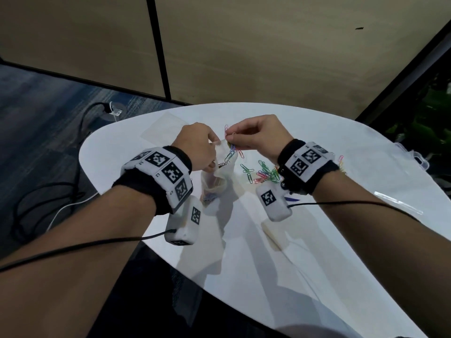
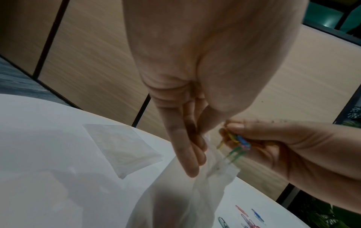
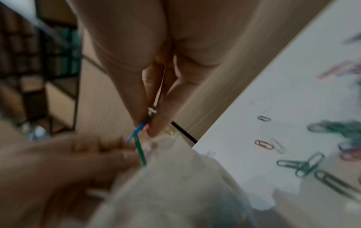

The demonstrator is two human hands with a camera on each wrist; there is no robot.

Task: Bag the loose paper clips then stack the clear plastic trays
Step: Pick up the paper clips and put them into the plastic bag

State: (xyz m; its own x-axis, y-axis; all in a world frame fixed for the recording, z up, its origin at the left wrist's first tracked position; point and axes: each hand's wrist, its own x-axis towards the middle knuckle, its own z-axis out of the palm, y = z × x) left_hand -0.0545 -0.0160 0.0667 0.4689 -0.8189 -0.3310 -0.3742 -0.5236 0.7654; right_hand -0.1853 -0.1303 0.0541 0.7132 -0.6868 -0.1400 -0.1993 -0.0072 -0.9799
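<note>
My left hand (image 1: pixel 210 145) pinches the rim of a clear plastic bag (image 1: pixel 219 174) and holds it up above the white table (image 1: pixel 317 240); the bag (image 2: pixel 175 200) hangs below my fingers with some clips inside. My right hand (image 1: pixel 234 137) pinches a small bunch of coloured paper clips (image 1: pixel 230 152) right at the bag's mouth, seen as the bunch (image 2: pixel 237 143) and the clips (image 3: pixel 139 138) in the wrist views. A loose pile of coloured paper clips (image 1: pixel 264 173) lies on the table under my right wrist. Clear plastic trays (image 1: pixel 412 157) sit at the table's right edge.
A second flat clear bag (image 1: pixel 163 129) lies on the far left of the table. A clear flat piece (image 1: pixel 397 202) lies to the right. Cables (image 1: pixel 61 198) trail over the carpet left of the table. Wood panel walls stand behind.
</note>
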